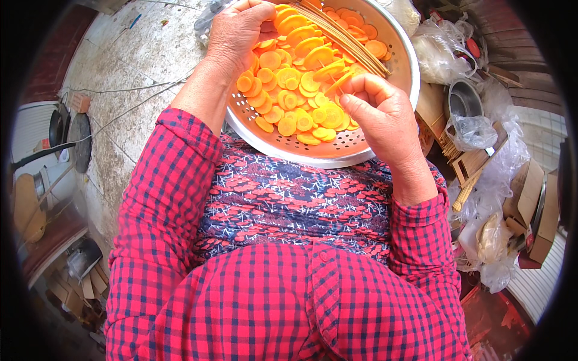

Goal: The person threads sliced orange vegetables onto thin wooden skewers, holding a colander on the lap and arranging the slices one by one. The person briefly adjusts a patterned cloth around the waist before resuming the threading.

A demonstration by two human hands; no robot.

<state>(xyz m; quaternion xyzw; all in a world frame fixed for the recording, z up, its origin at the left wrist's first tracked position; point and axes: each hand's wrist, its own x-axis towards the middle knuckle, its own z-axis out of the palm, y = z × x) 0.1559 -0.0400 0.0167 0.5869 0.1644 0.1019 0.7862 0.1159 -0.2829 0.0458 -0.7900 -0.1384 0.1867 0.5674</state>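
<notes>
A large metal colander [311,159] rests on my lap, holding many round carrot slices [289,104]. Across it runs a skewer threaded with a row of spaced carrot slices [309,47]. My left hand [237,34] grips the far upper end of this row. At the lower right end, my right hand [381,106] pinches the skewer near the last slice, between thumb and fingers. A bundle of bare bamboo skewers [347,38] lies over the slices, just beyond the threaded row. The skewer's upper end is hidden by my left hand.
To the right stand a metal pot [465,99], plastic bags [490,180], more bamboo skewers [465,196] and a cardboard box [535,212]. A cable [122,116] crosses the stained concrete floor [117,58] on the left. A brick [80,102] sits near a round dark lid [81,142].
</notes>
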